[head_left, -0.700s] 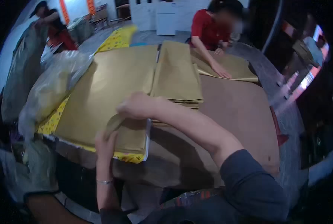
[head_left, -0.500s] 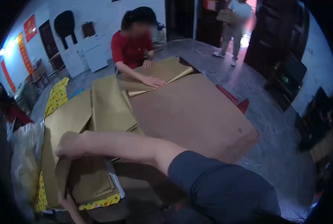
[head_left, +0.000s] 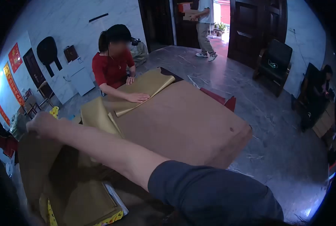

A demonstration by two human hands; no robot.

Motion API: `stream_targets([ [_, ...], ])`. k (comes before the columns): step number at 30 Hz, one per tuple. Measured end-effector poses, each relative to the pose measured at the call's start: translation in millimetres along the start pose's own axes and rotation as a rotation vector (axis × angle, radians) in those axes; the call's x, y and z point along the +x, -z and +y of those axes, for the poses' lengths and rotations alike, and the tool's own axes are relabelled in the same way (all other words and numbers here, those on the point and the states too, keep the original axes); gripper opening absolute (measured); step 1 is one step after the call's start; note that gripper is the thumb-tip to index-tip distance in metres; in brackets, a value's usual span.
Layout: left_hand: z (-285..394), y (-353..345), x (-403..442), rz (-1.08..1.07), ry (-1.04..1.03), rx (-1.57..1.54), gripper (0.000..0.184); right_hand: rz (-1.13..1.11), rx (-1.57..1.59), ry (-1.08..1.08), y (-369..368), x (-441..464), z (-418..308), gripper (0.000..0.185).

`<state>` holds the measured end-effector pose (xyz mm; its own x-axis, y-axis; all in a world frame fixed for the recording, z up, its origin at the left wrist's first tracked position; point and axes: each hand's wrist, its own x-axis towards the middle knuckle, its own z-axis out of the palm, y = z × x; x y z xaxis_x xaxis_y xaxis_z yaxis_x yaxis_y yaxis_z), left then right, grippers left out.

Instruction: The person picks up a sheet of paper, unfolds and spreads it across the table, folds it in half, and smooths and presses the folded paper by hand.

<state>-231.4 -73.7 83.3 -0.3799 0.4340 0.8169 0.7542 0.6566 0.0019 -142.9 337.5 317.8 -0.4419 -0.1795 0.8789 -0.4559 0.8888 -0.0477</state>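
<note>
My right hand (head_left: 43,124) is at the far left, its fingers closed on the edge of a large gold-brown sheet (head_left: 36,162) that hangs raised below it. Under the sheet lies a stack of brown sheets (head_left: 83,199) on yellow patterned wrapping (head_left: 111,218). A folded gold sheet (head_left: 98,115) rests beyond my right forearm, on the brown-covered table (head_left: 183,120). My left hand is out of sight.
Across the table a person in red (head_left: 113,62) presses a folded gold sheet (head_left: 145,84) flat. Another person (head_left: 203,30) stands by the open door holding a box. A dark chair (head_left: 275,62) and a seated person (head_left: 326,81) are at right.
The view has swung right. My right hand has lifted the sheet's edge up and to the left, away from the stack. My left hand has left the view. The person by the door has moved.
</note>
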Motion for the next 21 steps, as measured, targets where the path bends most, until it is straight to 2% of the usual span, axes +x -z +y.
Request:
stream_targets([
  [2, 12.2, 12.5, 10.5, 0.01, -0.025, -0.012, 0.027, 0.133, -0.096, -0.013, 21.9, 14.1, 7.3, 0.02],
  [4, 27.1, 26.0, 20.9, 0.021, -0.048, -0.022, 0.027, 0.17, 0.015, -0.129, 61.7, 24.3, 9.5, 0.015],
  [6, 41.8, 43.0, 30.8, 0.027, -0.073, -0.028, 0.027, 0.247, -0.043, -0.124, 86.7, 37.5, 24.6, 0.012],
  [8, 57.4, 60.1, 38.6, 0.029, -0.093, -0.033, 0.027, 0.331, -0.111, -0.108, 126.0, 40.6, 24.3, 0.019],
  [10, 74.9, 78.4, 43.7, 0.026, -0.11, -0.037, 0.027, 0.456, -0.032, -0.122, 169.1, 47.9, 16.6, 0.016],
  [12, 93.2, 98.0, 45.8, 0.022, -0.119, -0.038, 0.026, 0.453, -0.237, -0.105, 220.2, 57.4, 14.3, 0.025],
  [14, 111.5, 119.1, 44.4, 0.017, -0.123, -0.035, 0.026, 0.522, -0.301, -0.093, 273.5, 51.2, -1.4, 0.029],
  [21, 164.5, 254.5, -0.8, -0.101, -0.061, 0.11, 0.026, 0.463, -0.085, -0.173, 272.7, -11.8, -40.4, 0.029],
])
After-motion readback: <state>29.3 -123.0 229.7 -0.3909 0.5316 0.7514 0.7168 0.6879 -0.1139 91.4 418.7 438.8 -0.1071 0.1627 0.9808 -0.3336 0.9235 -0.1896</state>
